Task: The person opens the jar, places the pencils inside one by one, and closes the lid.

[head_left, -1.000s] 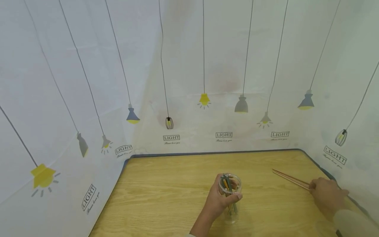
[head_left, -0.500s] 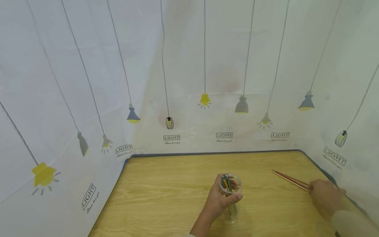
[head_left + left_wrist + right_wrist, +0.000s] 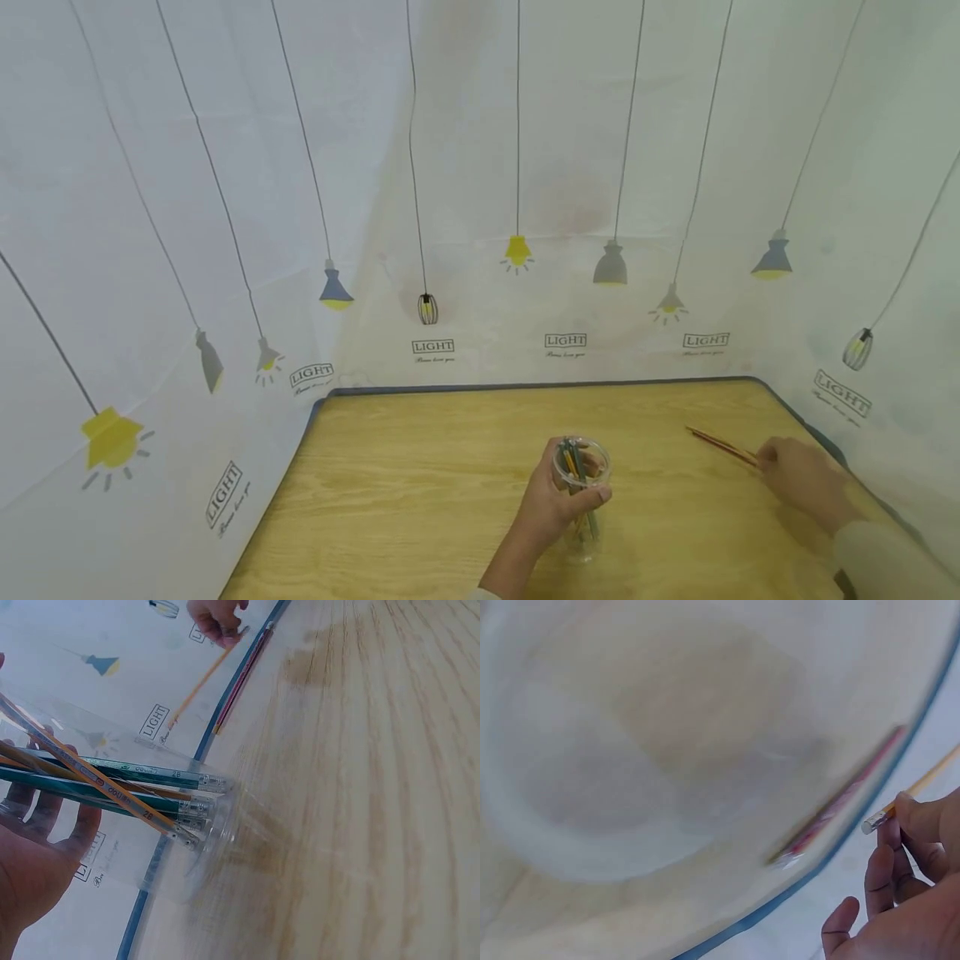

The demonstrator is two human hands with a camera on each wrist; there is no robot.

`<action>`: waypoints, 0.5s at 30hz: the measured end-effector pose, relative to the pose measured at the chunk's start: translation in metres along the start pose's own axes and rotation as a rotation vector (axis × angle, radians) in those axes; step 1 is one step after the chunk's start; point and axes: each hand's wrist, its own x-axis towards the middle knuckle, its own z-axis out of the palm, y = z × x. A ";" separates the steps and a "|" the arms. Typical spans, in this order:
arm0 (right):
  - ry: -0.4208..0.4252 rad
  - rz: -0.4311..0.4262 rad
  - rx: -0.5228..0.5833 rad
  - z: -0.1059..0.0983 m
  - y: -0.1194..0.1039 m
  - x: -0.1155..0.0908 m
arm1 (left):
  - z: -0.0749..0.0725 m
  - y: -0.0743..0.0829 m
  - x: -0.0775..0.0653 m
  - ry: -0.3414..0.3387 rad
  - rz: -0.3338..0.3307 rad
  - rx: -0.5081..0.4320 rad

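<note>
My left hand point(image 3: 551, 504) grips a tall clear plastic cup point(image 3: 585, 553), upright on the table. Several green and yellow pencils point(image 3: 112, 784) lean inside it, eraser ends down in the left wrist view. Over at the right, my right hand point(image 3: 806, 479) pinches a yellow pencil point(image 3: 928, 778) near its eraser end between thumb and fingertips, the other fingers loosely bent. That pencil slants up off the tabletop in the left wrist view. Close by, a dark red pencil point(image 3: 244, 679) lies on the wood, and a dark strip runs along its side in the right wrist view.
The wood-grain table point(image 3: 420, 483) has a dark blue edge, with a white sheet point(image 3: 480, 167) printed with hanging lamps around its back and sides. A blurred clear round shape point(image 3: 622, 862) fills much of the right wrist view.
My right hand has moved left and slightly away from me, taking the yellow pencil along, so that it now overlaps the red one in the head view. My left hand and the cup stay put.
</note>
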 end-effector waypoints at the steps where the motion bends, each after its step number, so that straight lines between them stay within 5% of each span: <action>1: 0.031 -0.020 0.023 -0.002 -0.008 0.000 | 0.000 0.000 0.000 0.001 -0.001 0.000; 8: 0.203 -0.121 0.222 -0.011 -0.061 -0.006 | 0.000 -0.001 0.000 0.012 -0.011 0.012; 15: 0.183 -0.090 0.451 -0.030 -0.119 -0.013 | -0.001 0.000 0.001 0.011 0.001 0.013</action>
